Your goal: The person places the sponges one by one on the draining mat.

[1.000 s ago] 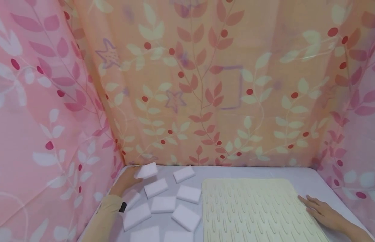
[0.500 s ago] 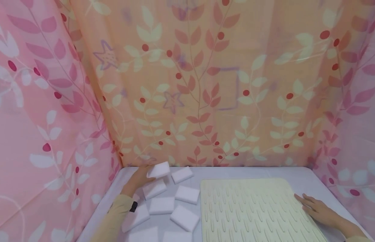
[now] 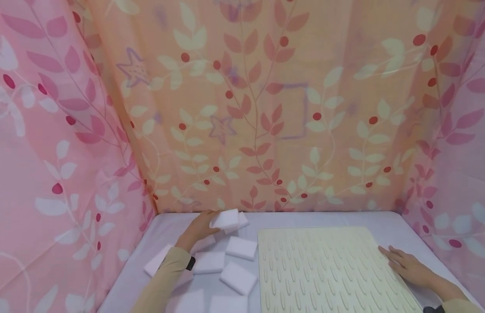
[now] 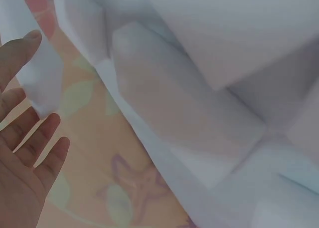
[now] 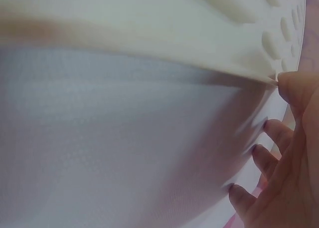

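Near the back of the table, my left hand (image 3: 198, 229) pinches a white sponge block (image 3: 225, 219) and holds it raised, overlapping another block (image 3: 243, 221) behind it. The left wrist view shows the thumb against the face of the held block (image 4: 42, 76), with the other fingers of that hand (image 4: 22, 173) spread below. My right hand (image 3: 410, 267) lies at the right edge of a cream mat (image 3: 317, 261) with raised oval bumps. From the right wrist, the thumb of this hand (image 5: 294, 158) touches the mat's edge (image 5: 164, 46) and the fingertips rest on the white cloth.
Several more white blocks (image 3: 238, 278) lie spread flat over the left part of the white-covered table (image 3: 324, 218). Left of the mat, one block (image 3: 241, 248) sits close to its edge. Floral curtains (image 3: 242, 108) enclose the table at the back and both sides.
My left hand has carried the white sponge block to the right along the table's back edge, toward the block there. The right hand stays at the mat's edge.
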Demonstrator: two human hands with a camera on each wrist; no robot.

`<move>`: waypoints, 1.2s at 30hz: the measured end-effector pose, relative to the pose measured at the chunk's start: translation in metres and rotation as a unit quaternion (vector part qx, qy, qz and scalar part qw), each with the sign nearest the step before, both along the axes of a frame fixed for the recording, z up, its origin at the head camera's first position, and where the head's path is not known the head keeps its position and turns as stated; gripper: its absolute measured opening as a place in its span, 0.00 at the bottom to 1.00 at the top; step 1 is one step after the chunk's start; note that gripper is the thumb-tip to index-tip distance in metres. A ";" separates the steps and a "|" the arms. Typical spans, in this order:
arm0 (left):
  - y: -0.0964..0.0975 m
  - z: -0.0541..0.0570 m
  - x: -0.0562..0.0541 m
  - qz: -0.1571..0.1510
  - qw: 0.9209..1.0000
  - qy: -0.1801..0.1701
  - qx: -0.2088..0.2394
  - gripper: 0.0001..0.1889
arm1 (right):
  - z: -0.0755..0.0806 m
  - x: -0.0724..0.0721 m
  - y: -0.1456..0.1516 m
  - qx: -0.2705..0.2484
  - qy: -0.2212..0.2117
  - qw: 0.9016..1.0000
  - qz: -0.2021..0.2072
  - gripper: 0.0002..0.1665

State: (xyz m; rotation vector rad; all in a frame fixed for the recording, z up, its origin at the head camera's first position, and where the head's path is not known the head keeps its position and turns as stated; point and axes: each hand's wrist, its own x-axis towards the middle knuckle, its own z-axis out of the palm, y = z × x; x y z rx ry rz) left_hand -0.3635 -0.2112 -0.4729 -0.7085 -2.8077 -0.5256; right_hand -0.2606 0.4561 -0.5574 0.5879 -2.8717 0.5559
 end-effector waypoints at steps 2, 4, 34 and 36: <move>0.007 0.001 -0.001 -0.006 1.000 -0.006 -0.001 0.34 | 0.001 0.000 0.001 0.002 -0.011 1.000 -0.007 0.29; 0.013 0.001 -0.002 -0.012 1.000 -0.013 -0.001 0.34 | 0.001 0.000 0.001 0.001 -0.014 1.000 -0.010 0.29; 0.102 -0.023 -0.005 -0.058 0.997 -0.032 -0.037 0.35 | 0.003 0.003 -0.004 -0.027 -0.036 0.999 -0.004 0.31; 0.107 -0.024 -0.005 -0.058 0.997 -0.034 -0.040 0.35 | 0.003 0.004 -0.004 -0.025 -0.034 0.999 -0.005 0.32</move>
